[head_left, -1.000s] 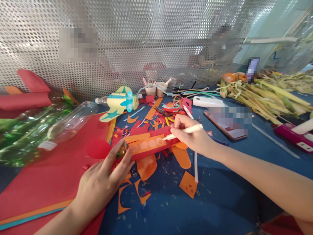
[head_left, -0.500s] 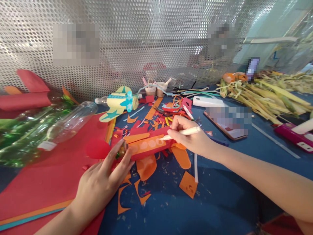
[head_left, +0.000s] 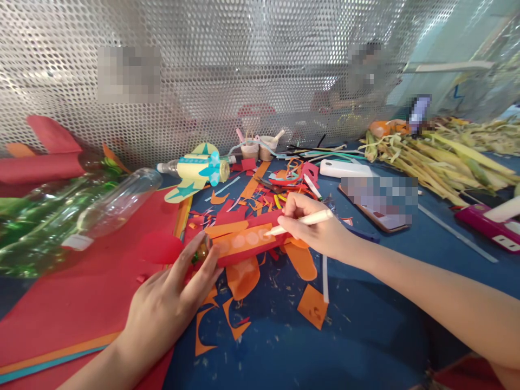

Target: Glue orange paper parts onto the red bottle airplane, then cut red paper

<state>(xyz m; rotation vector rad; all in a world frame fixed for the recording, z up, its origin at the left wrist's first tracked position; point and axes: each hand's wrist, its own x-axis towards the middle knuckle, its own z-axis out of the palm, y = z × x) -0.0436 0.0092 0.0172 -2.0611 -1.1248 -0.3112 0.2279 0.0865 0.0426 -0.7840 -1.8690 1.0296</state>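
White marker (head_left: 316,218) (tilted) over orange strip (head_left: 239,239)

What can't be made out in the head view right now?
- Near end of the red-wrapped piece: partly hidden by the left hand.
- Tip contact of the white marker in the right hand: too small to tell.
- Part of the phone: pixelated block.
- Magenta object: cut off by right edge.
- Green bottles: cut off by left edge.

On the table (head_left: 377,330), loose bottles (head_left: 119,203) are lying left of the wrapped bottle (head_left: 234,241), cups (head_left: 249,149) are standing behind it, a phone (head_left: 376,208) is lying to its right, and husks (head_left: 442,157) are lying farther right, behind it.
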